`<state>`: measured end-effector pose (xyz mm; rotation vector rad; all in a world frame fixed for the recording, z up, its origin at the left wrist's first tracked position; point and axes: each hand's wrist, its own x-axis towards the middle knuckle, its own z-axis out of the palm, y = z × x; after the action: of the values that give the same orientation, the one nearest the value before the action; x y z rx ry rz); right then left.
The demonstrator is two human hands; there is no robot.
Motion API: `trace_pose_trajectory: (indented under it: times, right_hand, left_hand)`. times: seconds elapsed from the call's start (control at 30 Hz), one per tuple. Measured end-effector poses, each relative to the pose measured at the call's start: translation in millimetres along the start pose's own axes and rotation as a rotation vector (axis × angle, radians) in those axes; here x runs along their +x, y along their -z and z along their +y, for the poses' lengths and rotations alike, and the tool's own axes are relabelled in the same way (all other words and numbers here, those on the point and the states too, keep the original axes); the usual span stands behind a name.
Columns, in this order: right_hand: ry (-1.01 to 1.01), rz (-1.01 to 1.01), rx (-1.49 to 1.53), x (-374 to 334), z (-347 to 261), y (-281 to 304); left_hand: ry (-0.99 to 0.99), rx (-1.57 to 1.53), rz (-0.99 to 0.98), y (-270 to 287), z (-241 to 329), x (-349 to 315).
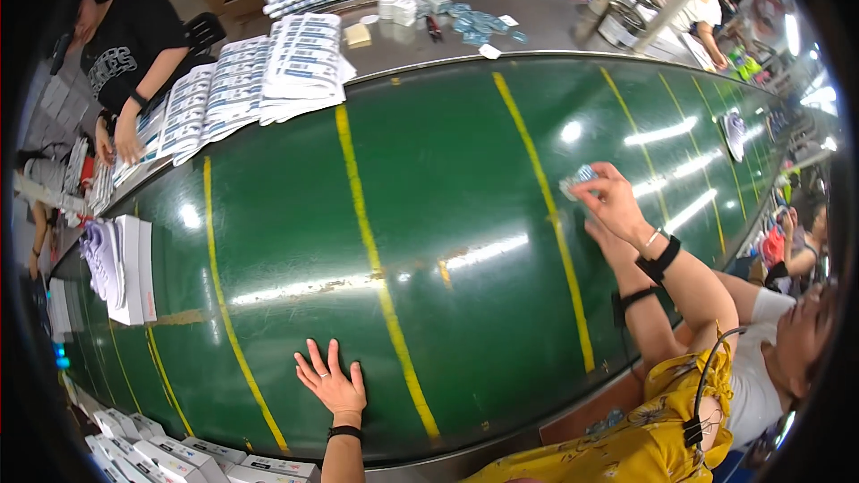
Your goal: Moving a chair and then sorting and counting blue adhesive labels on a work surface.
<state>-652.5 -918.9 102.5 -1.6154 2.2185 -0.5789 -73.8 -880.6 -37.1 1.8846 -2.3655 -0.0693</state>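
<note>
My left hand (331, 388) lies flat on the green conveyor belt (447, 179) near its front edge, fingers spread, with nothing in it. Out over the belt on the right, my right hand (616, 200) pinches a small clear packet with pale-blue stripes (577, 182) between thumb and fingers. What exactly the packet contains is too small to make out. Just below my right forearm, a co-worker's arm with a black wristband (626, 291) reaches onto the belt; that hand is partly hidden.
Lilac sneakers (103, 264) stand beside a white shoebox (135, 268) at left; another shoe (734, 136) is far right. White boxes (179, 458) fill the lower left. Printed paper stacks (237, 80) and bluish packets (479, 25) lie across the belt. Co-workers (139, 45) stand around.
</note>
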Motion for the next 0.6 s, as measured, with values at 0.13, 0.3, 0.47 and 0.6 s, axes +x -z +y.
trace_pose_trajectory:
  times: [0.13,0.3,0.47,0.6]
  right_hand:
    - [0.474,0.150,-0.557,-37,14,26]
    - [0.360,-0.170,-0.153,-35,-42,-19]
    - [0.468,-0.895,-0.007,-78,-71,-106]
    - [0.395,-1.040,0.015,-106,-70,-128]
  left_hand:
    - [0.042,0.052,0.007,5,-8,-4]
    - [0.079,0.039,0.026,0,-8,-1]
    - [0.098,0.022,0.042,-3,-15,-3]
    - [0.092,0.010,0.054,-4,-17,-2]
